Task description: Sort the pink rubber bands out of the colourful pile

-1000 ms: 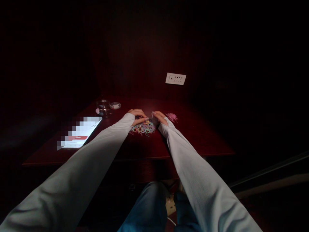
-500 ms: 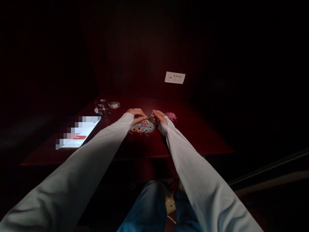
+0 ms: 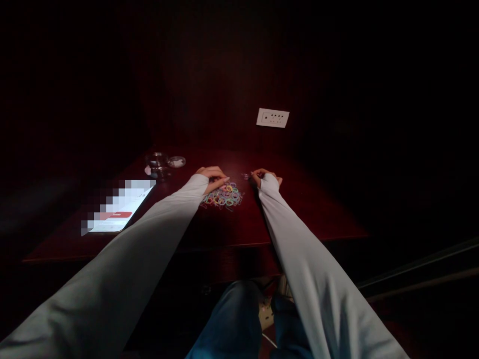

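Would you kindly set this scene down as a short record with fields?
Left hand: at the far side of a pile of small multicoloured loops; grip unclear
Right hand: beside small pink pieces; grip unclear
Surface: dark red table
Table's left side: lit-screen device, clear jar, round lid
Wall: white socket plate

Small multicoloured elastic bands (image 3: 226, 198), yellow, green, purple and pink, lie tangled in a loose heap on the tabletop (image 3: 314, 212); a small pinkish cluster (image 3: 245, 176) lies beyond its right side.
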`<state>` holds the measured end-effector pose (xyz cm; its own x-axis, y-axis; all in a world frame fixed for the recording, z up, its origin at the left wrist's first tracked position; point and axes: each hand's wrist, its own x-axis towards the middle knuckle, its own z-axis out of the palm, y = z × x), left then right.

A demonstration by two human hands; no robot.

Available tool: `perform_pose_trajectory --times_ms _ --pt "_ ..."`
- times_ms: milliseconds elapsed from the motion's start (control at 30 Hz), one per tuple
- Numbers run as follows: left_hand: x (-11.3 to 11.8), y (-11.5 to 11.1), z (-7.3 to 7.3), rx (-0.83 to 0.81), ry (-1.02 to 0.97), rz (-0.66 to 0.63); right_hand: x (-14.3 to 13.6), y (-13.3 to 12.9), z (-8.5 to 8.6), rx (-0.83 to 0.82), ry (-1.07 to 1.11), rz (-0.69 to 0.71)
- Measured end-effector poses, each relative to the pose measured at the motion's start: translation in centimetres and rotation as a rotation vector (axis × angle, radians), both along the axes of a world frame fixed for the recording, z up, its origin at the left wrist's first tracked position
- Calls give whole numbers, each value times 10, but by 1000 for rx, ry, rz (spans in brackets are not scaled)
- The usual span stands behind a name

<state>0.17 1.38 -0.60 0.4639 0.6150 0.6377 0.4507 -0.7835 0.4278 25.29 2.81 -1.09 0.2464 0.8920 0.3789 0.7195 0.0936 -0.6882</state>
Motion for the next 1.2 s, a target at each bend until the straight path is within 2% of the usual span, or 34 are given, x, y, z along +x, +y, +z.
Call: perform_pose_trajectory --times_ms 167,400,533,600,667,733,867,1000,1200 --pt "4 -6 5 -8 37 13 -10 6 2 -8 -103 38" --pt "2 -7 3 -14 57 20 -4 8 1 33 113 -42" --pt "3 -4 -4 4 67 35 0 -6 2 115 207 -56" --pt "6 -2 -7 33 77 56 -4 -18 2 196 226 6" --pt "8 0 -9 58 96 63 -13 -29 2 233 185 150" --pt "8 3 -10 77 127 64 -25 -38 1 195 109 276" --pt "2 5 -6 87 208 41 -44 -49 1 110 -91 417" --pt "-1 3 -4 100 208 49 -47 -50 0 60 -255 459" --pt "-1 3 -3 96 220 54 -48 -51 0 97 -344 442"
